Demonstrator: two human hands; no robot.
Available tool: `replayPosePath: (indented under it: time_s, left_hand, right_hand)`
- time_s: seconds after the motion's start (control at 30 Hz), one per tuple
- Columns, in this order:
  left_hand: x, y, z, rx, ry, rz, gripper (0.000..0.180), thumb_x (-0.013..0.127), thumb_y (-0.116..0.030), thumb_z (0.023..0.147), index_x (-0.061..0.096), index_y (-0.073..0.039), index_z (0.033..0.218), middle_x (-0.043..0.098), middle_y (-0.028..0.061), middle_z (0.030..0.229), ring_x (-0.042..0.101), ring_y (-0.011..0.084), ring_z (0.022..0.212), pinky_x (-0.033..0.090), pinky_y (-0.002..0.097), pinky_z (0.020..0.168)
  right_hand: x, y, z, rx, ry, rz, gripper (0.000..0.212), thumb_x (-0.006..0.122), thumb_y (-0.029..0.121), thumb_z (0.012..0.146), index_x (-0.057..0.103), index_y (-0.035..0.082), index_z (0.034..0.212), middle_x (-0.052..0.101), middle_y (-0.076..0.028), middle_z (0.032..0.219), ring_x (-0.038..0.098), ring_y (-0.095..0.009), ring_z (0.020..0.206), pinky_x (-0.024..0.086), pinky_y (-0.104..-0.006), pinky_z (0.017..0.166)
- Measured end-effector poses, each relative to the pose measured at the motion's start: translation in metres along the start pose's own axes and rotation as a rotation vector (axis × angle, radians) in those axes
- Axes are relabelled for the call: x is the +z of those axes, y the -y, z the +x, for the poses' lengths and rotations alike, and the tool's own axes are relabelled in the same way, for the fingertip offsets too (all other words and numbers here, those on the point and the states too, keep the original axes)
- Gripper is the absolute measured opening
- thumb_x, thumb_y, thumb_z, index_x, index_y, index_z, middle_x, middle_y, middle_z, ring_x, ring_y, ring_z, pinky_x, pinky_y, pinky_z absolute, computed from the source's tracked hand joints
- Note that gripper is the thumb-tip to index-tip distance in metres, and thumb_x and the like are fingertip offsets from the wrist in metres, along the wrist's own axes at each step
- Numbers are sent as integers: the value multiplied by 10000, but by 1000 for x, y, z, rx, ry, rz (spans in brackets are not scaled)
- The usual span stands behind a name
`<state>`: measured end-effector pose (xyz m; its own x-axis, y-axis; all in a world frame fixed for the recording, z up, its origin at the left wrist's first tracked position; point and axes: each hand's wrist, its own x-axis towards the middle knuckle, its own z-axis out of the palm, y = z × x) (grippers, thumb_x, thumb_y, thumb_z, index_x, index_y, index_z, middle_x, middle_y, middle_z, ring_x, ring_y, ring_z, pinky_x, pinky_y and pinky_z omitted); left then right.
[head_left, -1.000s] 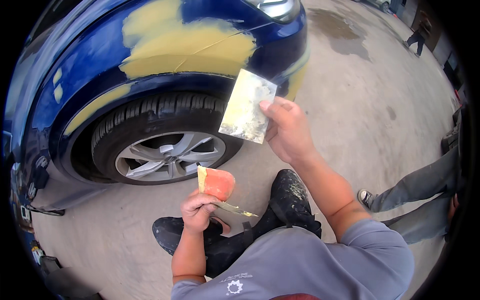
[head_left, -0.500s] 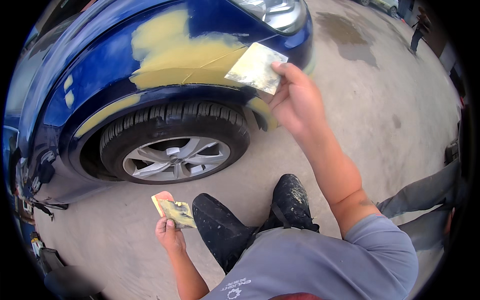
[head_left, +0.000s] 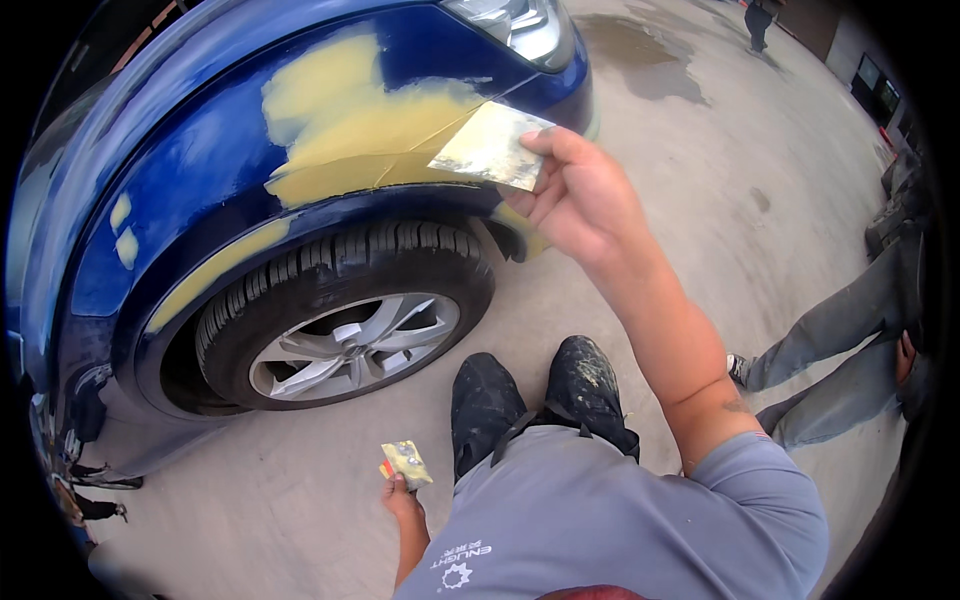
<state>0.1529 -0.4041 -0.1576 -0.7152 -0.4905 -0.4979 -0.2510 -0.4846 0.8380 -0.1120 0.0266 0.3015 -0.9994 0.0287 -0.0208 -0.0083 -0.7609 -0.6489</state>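
One blue car point(head_left: 190, 150) stands with its front wheel point(head_left: 352, 350) below a broad patch of yellow paste point(head_left: 345, 115), which runs down to the fender's lower edge. The right hand point(head_left: 582, 195) pinches a flat plate point(head_left: 485, 148) by its right edge, over the patch's right end; contact is unclear. Lower, the left hand point(head_left: 400, 499) grips another smeared plate point(head_left: 408, 461), an orange piece point(head_left: 386, 469) showing at its left edge.

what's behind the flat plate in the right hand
Behind the flat plate, the blue fender and its yellowish patch show around the edges. The stretch directly covered by the plate and right hand can't be seen.
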Motion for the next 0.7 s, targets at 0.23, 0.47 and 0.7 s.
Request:
replayPosePath:
  time_s: [0.23,0.47,0.7]
  left_hand:
    - [-2,4,85,-2,62,190,115,603,-43,983,662,28,1050,672,91,1041,659,207,939,567,384,836]
    - [-1,-14,124,30,72,245,130,612,-48,989,676,39,1061,668,81,1039,643,187,928,548,356,847]
    - [-17,7,120,-34,26,233,137,615,-41,985,683,49,1064,679,75,1008,638,168,879,549,326,793]
  right_hand:
    - [9,-6,-5,24,46,26,280,530,58,983,552,-77,1226,691,-181,1180,710,-267,1063,574,-424,938]
    - [19,-9,-10,27,17,-4,233,565,72,983,566,-66,1171,701,-150,1117,713,-220,968,588,-353,825]
    - [31,-15,-11,31,-6,23,200,574,53,984,542,-62,1144,693,-156,1086,721,-201,878,627,-318,725]
